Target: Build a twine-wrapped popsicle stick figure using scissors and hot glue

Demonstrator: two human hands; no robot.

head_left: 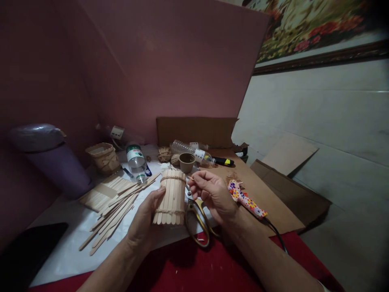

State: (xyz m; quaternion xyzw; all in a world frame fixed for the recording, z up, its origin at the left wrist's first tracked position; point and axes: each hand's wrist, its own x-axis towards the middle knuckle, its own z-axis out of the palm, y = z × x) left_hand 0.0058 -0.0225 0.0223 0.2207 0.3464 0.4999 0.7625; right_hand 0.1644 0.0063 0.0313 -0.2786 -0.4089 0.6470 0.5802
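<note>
My left hand (147, 215) is wrapped round a cylinder of craft sticks (172, 198), bound with twine near its top and near its bottom. It is held nearly upright above the table. Beside its upper right edge my right hand (211, 192) is closed in a pinch; a small pale tip shows at the fingertips, too small to name. Scissors with gold-coloured handles (199, 227) lie just under the right hand, partly hidden by it. A flower-patterned glue gun (247, 199) rests on the cardboard to the right of that hand.
Loose craft sticks (114, 213) lie at the left. Behind stand a stick-covered pot (103, 158), a clear bottle (136, 162), a twine ball (164, 154) and a small brown cup (186, 162). A black-yellow cutter (223, 161) lies on the cardboard sheet (267, 194). A purple bin (59, 168) stands left.
</note>
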